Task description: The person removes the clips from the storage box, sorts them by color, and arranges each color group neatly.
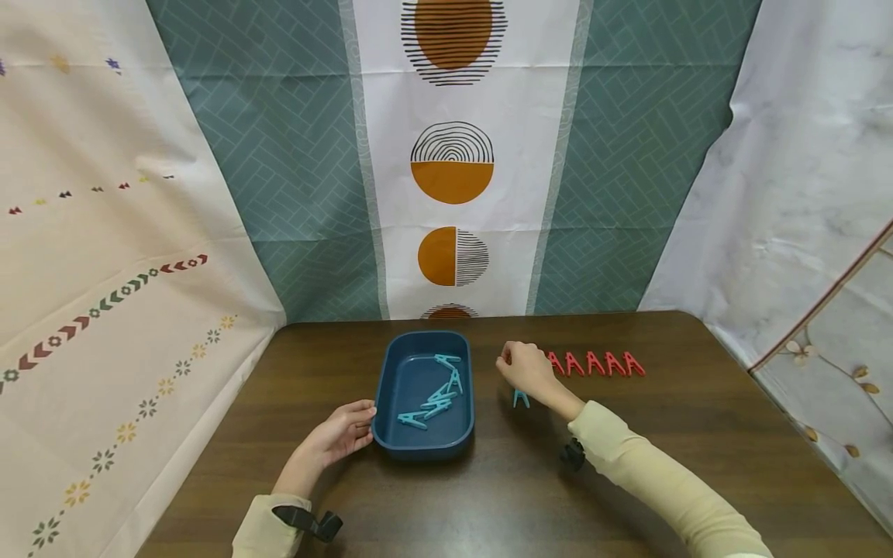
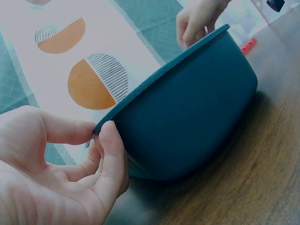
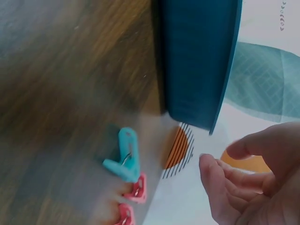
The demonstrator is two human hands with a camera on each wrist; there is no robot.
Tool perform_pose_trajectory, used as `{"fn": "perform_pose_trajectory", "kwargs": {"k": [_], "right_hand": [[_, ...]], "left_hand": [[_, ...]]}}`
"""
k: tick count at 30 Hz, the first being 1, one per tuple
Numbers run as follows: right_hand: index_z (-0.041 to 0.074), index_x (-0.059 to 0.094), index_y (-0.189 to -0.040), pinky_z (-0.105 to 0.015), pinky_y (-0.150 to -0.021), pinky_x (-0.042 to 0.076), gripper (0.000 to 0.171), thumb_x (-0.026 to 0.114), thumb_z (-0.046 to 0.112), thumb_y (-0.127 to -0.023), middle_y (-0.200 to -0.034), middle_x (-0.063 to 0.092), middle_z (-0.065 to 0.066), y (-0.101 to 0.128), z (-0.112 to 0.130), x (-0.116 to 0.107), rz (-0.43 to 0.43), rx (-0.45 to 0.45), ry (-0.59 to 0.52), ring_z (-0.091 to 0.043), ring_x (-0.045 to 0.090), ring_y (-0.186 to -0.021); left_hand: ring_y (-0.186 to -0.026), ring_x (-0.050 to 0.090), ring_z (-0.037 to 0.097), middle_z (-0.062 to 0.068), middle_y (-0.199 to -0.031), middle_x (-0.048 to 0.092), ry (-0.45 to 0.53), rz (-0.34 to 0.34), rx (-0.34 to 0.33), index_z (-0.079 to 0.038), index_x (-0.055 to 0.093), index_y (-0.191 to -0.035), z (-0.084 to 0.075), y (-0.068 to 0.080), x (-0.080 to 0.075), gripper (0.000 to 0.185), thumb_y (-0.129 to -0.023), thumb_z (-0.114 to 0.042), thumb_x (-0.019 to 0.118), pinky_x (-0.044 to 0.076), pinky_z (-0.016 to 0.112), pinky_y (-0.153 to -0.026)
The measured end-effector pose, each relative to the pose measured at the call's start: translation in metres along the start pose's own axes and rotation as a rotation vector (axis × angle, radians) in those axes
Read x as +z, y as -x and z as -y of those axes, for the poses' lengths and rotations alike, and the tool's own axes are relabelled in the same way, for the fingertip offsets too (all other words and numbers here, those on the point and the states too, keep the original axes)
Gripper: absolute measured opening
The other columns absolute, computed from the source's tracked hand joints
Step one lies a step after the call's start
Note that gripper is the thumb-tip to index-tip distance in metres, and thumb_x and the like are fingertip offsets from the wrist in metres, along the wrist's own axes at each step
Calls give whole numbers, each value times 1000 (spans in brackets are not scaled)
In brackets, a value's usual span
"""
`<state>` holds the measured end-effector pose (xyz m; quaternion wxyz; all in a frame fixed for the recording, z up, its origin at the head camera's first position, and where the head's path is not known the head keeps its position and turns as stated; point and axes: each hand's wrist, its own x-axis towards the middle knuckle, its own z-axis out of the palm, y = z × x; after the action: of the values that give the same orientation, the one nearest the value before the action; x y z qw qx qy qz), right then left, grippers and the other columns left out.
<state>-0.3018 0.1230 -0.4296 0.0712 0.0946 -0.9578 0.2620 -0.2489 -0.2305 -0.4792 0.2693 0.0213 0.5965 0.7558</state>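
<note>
Teal clips (image 1: pixel 434 399) lie in blue tray (image 1: pixel 424 448) — one teal clip (image 1: pixel 520 398) left on table (image 1: pixel 488 496). Left hand (image 1: pixel 342 434) pinches tray rim; right hand (image 1: pixel 525 370) empty, fingers loosely curled — beside red clips (image 1: pixel 595 363).

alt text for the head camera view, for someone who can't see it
A person's left hand rests against the near corner of a dark blue tray holding teal clothespins, on a brown table. Their right hand hovers over one teal clothespin, beside a row of red clothespins.
</note>
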Motion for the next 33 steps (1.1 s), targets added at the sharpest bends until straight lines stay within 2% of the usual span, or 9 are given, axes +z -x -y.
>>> {"fn": "perform_pose_trajectory", "kwargs": {"k": [6,11,14,18,25,33], "right_hand": [[9,64,-82,-25,-42,34,10,59,14,-90,-61,57,0,-2,14,3,-39,-63,-28,-13,46,-48],[6,66,-91,-24,-52,43,6,61,10,-91,-73,63,-1,-6,24,8,-34,-235,-61,-10,51,-57],[5,65,-100,-22,-59,47,10,61,9,-91,-84,64,-2,-9,28,13,1,-341,-65,-8,55,-68],[5,65,-104,-21,-64,50,14,60,10,-92,-89,64,-3,-9,35,19,82,-450,-48,-9,57,-75],[7,66,-107,-25,-76,52,16,63,12,-92,-102,66,-5,-7,55,33,298,-623,10,-17,62,-90],[7,68,-109,-24,-82,52,21,68,16,-90,-106,68,-8,-4,80,52,476,-683,107,-19,64,-98]], "left_hand": [[-78,60,6,-5,-86,64,3,2,2,-12,56,-105,0,0,0,10,-101,-12,47,51,17,-71],[-77,60,7,-5,-86,64,1,-10,-1,-12,55,-106,0,0,0,10,-101,-12,47,51,18,-70],[-77,60,7,-5,-86,64,-2,-18,-3,-11,55,-107,0,0,1,10,-101,-12,47,51,18,-70],[-77,59,7,-5,-86,64,-5,-20,-6,-12,54,-107,0,0,1,10,-101,-12,47,51,18,-70],[-78,60,7,-5,-86,64,-3,-16,-5,-12,54,-106,0,1,0,9,-100,-12,48,51,18,-70],[-78,59,7,-5,-86,64,-9,-35,-11,-10,53,-109,-1,2,2,11,-100,-13,48,51,18,-71]]}}
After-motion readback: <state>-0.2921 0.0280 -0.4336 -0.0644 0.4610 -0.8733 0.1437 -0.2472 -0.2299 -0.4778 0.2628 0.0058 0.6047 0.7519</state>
